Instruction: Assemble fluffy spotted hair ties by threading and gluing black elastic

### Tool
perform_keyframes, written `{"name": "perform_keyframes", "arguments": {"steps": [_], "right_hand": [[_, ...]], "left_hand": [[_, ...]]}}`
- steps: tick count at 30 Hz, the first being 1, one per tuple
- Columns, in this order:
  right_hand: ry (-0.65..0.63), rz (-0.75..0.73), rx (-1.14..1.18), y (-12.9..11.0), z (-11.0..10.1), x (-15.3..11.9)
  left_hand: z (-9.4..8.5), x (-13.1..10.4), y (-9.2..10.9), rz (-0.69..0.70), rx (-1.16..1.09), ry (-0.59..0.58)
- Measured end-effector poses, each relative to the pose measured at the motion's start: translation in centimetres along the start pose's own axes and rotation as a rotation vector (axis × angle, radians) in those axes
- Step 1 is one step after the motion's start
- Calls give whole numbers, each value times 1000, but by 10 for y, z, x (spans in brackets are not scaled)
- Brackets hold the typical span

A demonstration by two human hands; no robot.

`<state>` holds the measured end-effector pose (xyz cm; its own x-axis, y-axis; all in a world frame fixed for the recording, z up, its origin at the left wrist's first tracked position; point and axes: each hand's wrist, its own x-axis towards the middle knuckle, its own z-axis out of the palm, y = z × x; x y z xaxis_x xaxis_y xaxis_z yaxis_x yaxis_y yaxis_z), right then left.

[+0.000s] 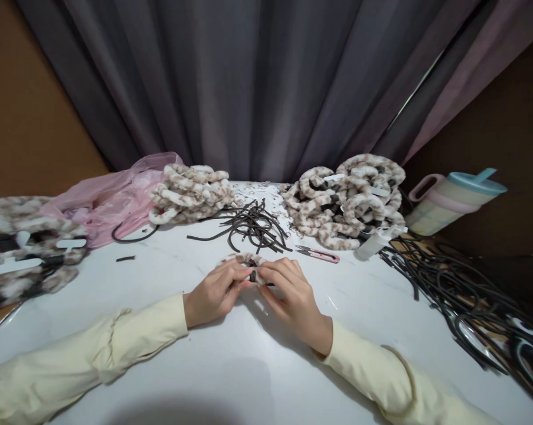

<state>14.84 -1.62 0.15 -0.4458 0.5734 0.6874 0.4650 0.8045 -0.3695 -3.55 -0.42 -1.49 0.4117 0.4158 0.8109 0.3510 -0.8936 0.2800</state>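
Observation:
Both my hands meet near the middle of the white table. My left hand (217, 290) is closed, its thumb and fingers pinching a small loop of white-and-brown plush tubing (245, 259). Opposite it, my right hand (293, 295) has its fingers bent onto the other side of the same tubing. A dark bit (252, 275) shows between the fingertips; whether it is cord or fabric I cannot tell. Much of the loop is hidden behind the hands. Just beyond lies a tangle of short dark cords (258, 225), with pink-handled thread snips (318, 254) to its right.
Plush loops are piled at back left (190, 192), back right (366, 195) and far left (22, 254). A pink plastic bag (111, 192), white bottle (376, 243), lidded tumbler (447, 203) and long dark cords (465, 295) surround the table (195, 372). Curtains (231, 82) hang behind.

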Motion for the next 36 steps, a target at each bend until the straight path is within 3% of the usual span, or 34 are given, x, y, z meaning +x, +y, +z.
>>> {"name": "perform_keyframes", "arguments": {"steps": [5, 7, 9, 13, 15, 20, 27, 31, 36], "right_hand": [[11, -48, -24, -3, -3, 1], [-28, -25, -20, -4, -4, 2], [-59, -3, -25, -4, -4, 2], [-96, 55, -24, -2, -3, 2], [-140, 59, -22, 0, -2, 2], [-236, 23, -2, 2, 0, 2], [-248, 2, -106, 4, 4, 1], [-275, 48, -75, 5, 3, 1], [-264, 95, -29, 4, 4, 0]], "left_hand": [[-7, 6, -4, 263, 84, -115], [-9, 7, -6, 300, 112, -162], [-9, 7, -6, 180, 77, -193], [-10, 5, -6, -207, -109, -207], [-10, 4, -6, -269, -180, -218], [-7, 3, -4, -249, -79, -281], [-2, 3, -6, -249, 32, -303], [-2, 3, -9, -283, 84, -306], [0, 1, -9, -192, 143, -327]]}}
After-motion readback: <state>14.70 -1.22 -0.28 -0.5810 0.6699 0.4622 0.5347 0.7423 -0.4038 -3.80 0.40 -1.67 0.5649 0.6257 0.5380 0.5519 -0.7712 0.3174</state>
